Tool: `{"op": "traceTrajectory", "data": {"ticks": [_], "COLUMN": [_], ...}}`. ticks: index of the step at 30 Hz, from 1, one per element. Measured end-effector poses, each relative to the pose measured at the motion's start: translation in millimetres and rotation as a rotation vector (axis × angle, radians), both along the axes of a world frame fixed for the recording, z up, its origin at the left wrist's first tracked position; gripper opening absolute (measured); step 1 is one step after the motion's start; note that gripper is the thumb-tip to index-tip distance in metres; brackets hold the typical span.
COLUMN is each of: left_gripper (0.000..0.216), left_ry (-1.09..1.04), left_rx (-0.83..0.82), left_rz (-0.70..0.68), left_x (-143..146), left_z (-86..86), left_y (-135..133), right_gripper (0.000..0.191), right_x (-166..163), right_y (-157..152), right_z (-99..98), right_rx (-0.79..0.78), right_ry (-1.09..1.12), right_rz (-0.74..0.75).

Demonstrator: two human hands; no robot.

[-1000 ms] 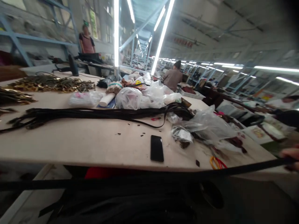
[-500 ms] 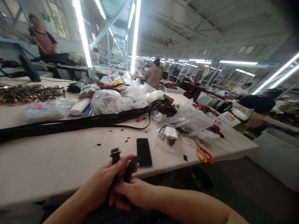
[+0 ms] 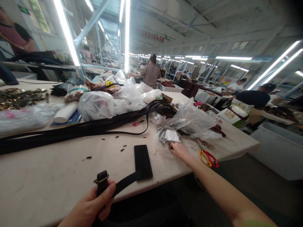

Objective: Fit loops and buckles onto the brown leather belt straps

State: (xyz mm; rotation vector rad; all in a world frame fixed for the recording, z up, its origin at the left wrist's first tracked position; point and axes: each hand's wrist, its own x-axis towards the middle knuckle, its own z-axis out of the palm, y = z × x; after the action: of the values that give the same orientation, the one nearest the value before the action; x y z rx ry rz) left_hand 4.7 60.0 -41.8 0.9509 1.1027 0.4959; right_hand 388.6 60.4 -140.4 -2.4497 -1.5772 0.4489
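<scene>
My left hand (image 3: 103, 198) is closed round a black strap (image 3: 126, 183) at the near edge of the table. A brass-coloured buckle (image 3: 101, 179) sits on the strap where it folds upward, and the strap's free end lies over the lower part of a black phone (image 3: 143, 162). Out to the right, my right hand (image 3: 178, 149) has its fingers curled in at the mouth of a clear plastic bag (image 3: 162, 134) holding small metal pieces. A white label (image 3: 172, 136) is on this bag. What the fingertips grip is hidden.
Red-and-yellow scissors (image 3: 208, 158) lie right of my right arm. A bundle of long black straps (image 3: 71, 135) crosses the table, with more plastic bags (image 3: 97, 105) behind. Several small black bits and a pink-handled cutter (image 3: 138, 123) lie about. A grey bin (image 3: 279, 151) stands right; people work beyond.
My right hand has let go of the strap and moved right to the plastic bag. My left hand keeps the strap and has shifted left and down; the view has turned slightly.
</scene>
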Motion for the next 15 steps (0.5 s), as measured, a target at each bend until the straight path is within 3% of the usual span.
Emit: {"op": "traceTrajectory", "data": {"ticks": [4,7,11,15], "left_gripper": [0.04,0.037,0.038,0.037], "left_ry": [0.013,0.024,0.017,-0.07], "left_rx": [0.001,0.036,0.075,0.098], "left_rz": [0.045,0.044,0.06,0.075], "left_x": [2,-4,-12,-8], "left_z": [7.0,8.6,9.5,12.1], "left_y": [-6,-9,-15,-24], "right_gripper": [0.013,0.01,0.019,0.04], "right_x": [3,-2,-28,-101], "right_y": [-1,-9,-20,-31], "right_z": [-13.6,-11.7,10.1,46.4], "right_rx": [0.055,0.148,0.357,0.48], "right_ry": [-0.014,0.038,0.191,0.514], "right_rz": [-0.008,-0.032,-0.061,0.091]}}
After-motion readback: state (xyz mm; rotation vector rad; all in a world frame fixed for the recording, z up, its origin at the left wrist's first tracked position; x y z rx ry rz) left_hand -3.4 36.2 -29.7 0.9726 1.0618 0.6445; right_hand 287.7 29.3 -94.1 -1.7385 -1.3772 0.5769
